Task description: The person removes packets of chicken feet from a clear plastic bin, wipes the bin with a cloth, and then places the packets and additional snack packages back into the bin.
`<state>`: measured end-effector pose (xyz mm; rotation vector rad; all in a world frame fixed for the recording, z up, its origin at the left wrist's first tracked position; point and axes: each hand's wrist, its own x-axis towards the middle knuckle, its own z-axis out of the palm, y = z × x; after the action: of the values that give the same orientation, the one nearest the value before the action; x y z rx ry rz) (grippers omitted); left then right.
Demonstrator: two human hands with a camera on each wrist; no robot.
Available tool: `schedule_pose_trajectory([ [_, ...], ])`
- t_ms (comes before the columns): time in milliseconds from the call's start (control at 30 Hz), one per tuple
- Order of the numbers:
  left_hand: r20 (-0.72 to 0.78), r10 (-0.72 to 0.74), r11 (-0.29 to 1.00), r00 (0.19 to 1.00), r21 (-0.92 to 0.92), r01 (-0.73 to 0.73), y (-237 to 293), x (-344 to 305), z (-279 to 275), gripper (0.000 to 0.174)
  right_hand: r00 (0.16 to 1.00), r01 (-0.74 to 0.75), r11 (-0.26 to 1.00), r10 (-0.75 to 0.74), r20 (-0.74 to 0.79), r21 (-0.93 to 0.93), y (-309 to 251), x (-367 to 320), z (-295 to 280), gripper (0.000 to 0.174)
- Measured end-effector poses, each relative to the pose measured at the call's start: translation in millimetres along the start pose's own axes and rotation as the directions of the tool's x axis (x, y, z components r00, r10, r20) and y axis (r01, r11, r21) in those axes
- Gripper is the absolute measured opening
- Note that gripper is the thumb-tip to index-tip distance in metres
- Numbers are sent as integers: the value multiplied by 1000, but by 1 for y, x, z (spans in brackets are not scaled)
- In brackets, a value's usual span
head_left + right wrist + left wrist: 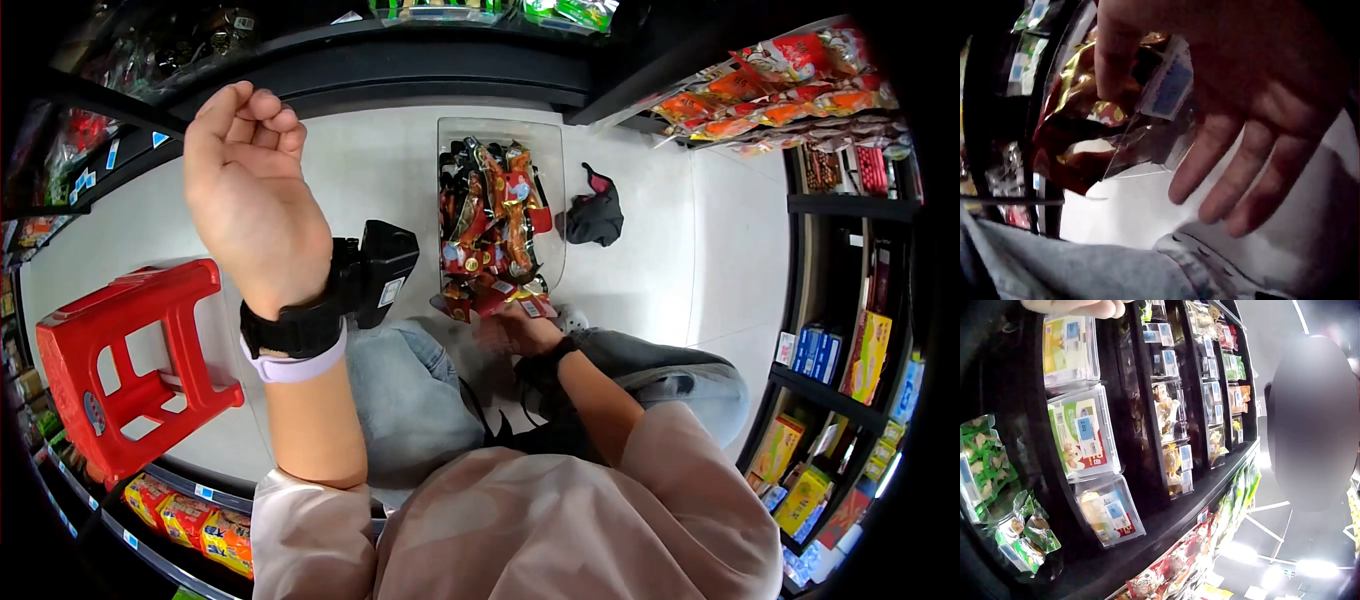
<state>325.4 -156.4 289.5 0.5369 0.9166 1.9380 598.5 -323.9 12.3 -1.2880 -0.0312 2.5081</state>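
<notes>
My left hand (255, 180) is raised palm up at the left, well away from the bin, fingers loosely bent and nothing in them. Only its fingertips (1107, 307) enter the top of the left wrist view. Between the knees and the shelf, a clear plastic bin (553, 130) holds several dark-and-red snack packets (490, 200), some poking over its near end. My right hand (530, 335) is at that end, close under the packets. In the right wrist view, its thumb overlaps the packets beside the bin's price label (1172, 87), while three fingers (1204, 156) extend straight downward.
A red plastic stool (160, 360) stands at the left. Behind the bin runs a black shelf base (420, 80); right of it a black cloth item (597, 215) lies on the pale floor. Stocked shelves (830, 380) rise on the right, and another person (1313, 425) appears in the left wrist view.
</notes>
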Motion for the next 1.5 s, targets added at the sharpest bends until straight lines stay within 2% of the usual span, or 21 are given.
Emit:
schedule_pose_trajectory([
  [67, 68, -10, 1000, 998, -27, 12, 1, 3, -8, 17, 991, -127, 937, 110, -72, -326, -11, -24, 19, 31],
  [100, 68, -15, 1000, 998, -26, 17, 1, 4, -10, 17, 991, -130, 938, 112, -74, -322, -22, -42, 34, 31],
  [167, 58, -19, 999, 998, -38, 21, 2, 6, -11, 17, 984, -176, 707, 136, -113, -685, -50, -79, 50, 29],
  [233, 77, -20, 999, 997, -34, 23, 1, 9, -11, 18, 994, -14, 655, -70, -79, -755, -92, -121, 64, 27],
  [267, 99, -20, 999, 995, -34, 23, 0, 9, -12, 19, 953, 205, 568, -303, 29, -797, -116, -146, 63, 27],
  [300, 102, -27, 999, 994, -38, 31, -2, 10, -13, 19, 857, 383, 581, -513, 41, -718, -135, -162, 59, 30],
  [367, 144, -60, 995, 988, -64, 70, -5, 12, -15, 25, 537, 488, 328, -843, -18, -809, -182, -192, 34, 36],
  [467, 184, -111, 982, 977, -128, 136, -5, 8, -8, 30, 66, 427, 189, -982, -178, -884, -252, -226, -30, 24],
  [567, 317, -122, 976, 941, -133, 171, -1, 9, -8, 33, -58, 570, 354, -883, -466, -741, -286, -242, -74, 26],
  [700, 440, -166, 967, 883, -105, 234, 7, 5, -12, 37, -179, 842, 207, -764, -620, -498, -334, -277, -131, 28],
  [767, 488, -186, 967, 853, -62, 246, 13, 3, -15, 41, -325, 710, 105, -828, -456, -697, -350, -308, -141, 28],
  [900, 591, -161, 981, 790, 7, 195, 24, 6, -30, 42, -429, 243, -119, -903, 4, -963, -338, -367, -124, 26],
  [933, 611, -165, 981, 774, 24, 190, 26, 10, -34, 42, -263, -34, -126, -956, 130, -991, -335, -388, -140, 23],
  [1033, 615, -137, 989, 776, 34, 147, 23, 32, -43, 41, 145, -250, -343, -938, 315, -905, -256, -359, -110, 11],
  [1067, 633, -142, 986, 761, 24, 163, 19, 38, -38, 40, 282, -420, -346, -929, 242, -839, -228, -346, -104, 10],
  [1100, 669, -169, 977, 724, 18, 211, 12, 44, -33, 39, 386, -352, -422, -879, 281, -835, -198, -327, -89, 13],
  [1167, 635, -121, 976, 763, 218, -27, -11, 45, -17, 37, 672, -308, -722, -626, 395, -620, -165, -293, -93, 25],
  [1233, 757, -171, 732, 631, 526, -432, -35, 55, -13, 26, 668, -161, -854, -463, 582, -494, -151, -246, -68, 38],
  [1367, 798, -357, 374, 485, 598, -709, -89, 44, -56, 21, 665, 2, -860, -380, 643, -510, -166, -163, -8, 56],
  [1433, 709, -461, 395, 534, 703, -592, -96, 29, -65, 19, 676, 141, -869, -266, 687, -474, -183, -123, 29, 55],
  [1500, 209, -827, 20, 521, 938, -346, -105, 19, -62, 19, 619, 215, -929, -108, 778, -300, -196, -74, 48, 52],
])
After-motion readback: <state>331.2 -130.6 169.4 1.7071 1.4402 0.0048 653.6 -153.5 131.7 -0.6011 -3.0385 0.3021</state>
